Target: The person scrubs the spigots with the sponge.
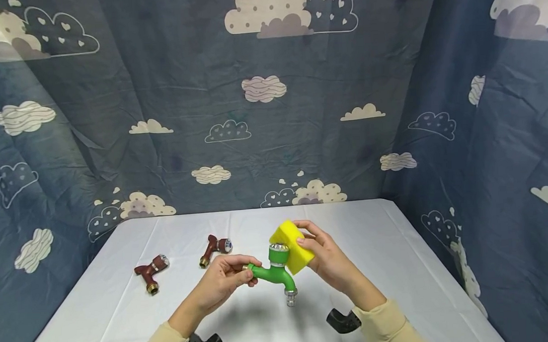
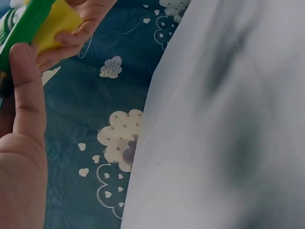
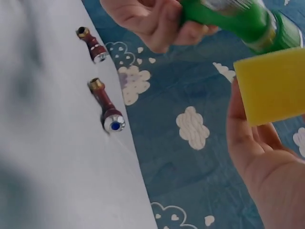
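Observation:
Above the table, my left hand pinches a green tap by its threaded inlet end. The tap's spout points down and its silver-topped knob faces up. My right hand holds a yellow sponge between thumb and fingers, against or very near the right side of the knob. In the right wrist view the sponge lies close by the green knob; whether they touch is hard to tell. The left wrist view shows the left thumb along the green tap body.
Two dark red taps lie on the white table: one red tap at the left, another red tap farther back. A dark blue cloth with clouds hangs behind and at both sides. Black wrist devices sit near the sleeves.

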Tool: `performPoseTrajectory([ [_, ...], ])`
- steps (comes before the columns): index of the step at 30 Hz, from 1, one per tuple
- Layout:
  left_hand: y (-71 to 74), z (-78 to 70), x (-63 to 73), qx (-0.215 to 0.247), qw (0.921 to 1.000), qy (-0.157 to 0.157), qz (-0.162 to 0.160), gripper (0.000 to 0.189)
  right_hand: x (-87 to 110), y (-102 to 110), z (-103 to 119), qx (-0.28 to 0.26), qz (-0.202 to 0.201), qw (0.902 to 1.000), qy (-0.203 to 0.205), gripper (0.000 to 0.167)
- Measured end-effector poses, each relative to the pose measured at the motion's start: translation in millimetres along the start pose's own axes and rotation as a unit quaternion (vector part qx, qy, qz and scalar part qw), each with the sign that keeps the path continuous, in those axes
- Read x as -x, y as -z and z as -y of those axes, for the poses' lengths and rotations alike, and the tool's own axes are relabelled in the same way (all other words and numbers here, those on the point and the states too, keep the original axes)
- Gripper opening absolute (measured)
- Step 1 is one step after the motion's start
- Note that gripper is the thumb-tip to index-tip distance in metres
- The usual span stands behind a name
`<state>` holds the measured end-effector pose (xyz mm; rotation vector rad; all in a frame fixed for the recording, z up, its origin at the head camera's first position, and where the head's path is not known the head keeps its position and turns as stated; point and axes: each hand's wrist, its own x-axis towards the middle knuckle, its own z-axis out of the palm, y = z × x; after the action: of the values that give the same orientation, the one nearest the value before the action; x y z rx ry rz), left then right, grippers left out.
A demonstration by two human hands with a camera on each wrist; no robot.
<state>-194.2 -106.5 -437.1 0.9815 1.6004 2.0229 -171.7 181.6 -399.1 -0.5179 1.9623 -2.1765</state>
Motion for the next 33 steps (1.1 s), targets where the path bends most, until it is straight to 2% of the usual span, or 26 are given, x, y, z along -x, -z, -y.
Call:
performPoseTrajectory([
  [4,-2.1,-8.0,1.1,-0.058,0.9982,0.011,0.014,0.030,2.4,6.4,2.4,0.000,0.045,0.9989,-0.014,0.031],
  [8,-1.8,-19.1,2.2,-0.108,0.9929,0.035,0.035,0.035,2.6,12.1,3.6,0.031,0.082,0.9959,-0.021,0.031],
  [11,-1.9,-27.5,2.2,-0.152,0.9859,0.055,0.041,0.033,0.8,14.2,4.4,0.097,0.100,0.9902,-0.016,0.030],
  [15,-6.5,-35.8,0.5,-0.230,0.9695,0.081,0.021,0.029,-1.2,11.3,4.8,0.208,0.102,0.9728,0.012,0.028],
  [17,-10.2,-37.5,-0.3,-0.266,0.9595,0.091,0.001,0.026,-0.6,7.1,4.2,0.274,0.091,0.9569,0.035,0.027],
  [19,-14.3,-37.2,-1.6,-0.296,0.9497,0.099,-0.023,0.024,0.7,1.6,3.7,0.341,0.074,0.9354,0.057,0.027],
  [21,-18.2,-35.9,-3.6,-0.315,0.9418,0.107,-0.051,0.022,2.1,-4.5,3.8,0.413,0.049,0.9061,0.079,0.029],
  [23,-20.8,-33.4,-5.6,-0.319,0.9375,0.114,-0.080,0.020,3.1,-10.8,4.0,0.469,0.028,0.8768,0.102,0.032],
  [26,-22.7,-29.8,-7.4,-0.291,0.9415,0.121,-0.119,0.022,4.6,-18.6,4.1,0.531,0.001,0.8371,0.133,0.036],
  [28,-22.4,-27.7,-7.9,-0.265,0.9464,0.121,-0.140,0.024,5.9,-21.3,3.6,0.556,-0.012,0.8167,0.154,0.039],
  [30,-21.6,-26.5,-8.0,-0.232,0.9519,0.120,-0.160,0.026,7.4,-22.2,3.0,0.568,-0.022,0.8046,0.173,0.042],
  [33,-19.1,-26.1,-9.0,-0.188,0.9570,0.118,-0.187,0.029,9.5,-20.1,2.3,0.570,-0.038,0.7959,0.201,0.046],
])
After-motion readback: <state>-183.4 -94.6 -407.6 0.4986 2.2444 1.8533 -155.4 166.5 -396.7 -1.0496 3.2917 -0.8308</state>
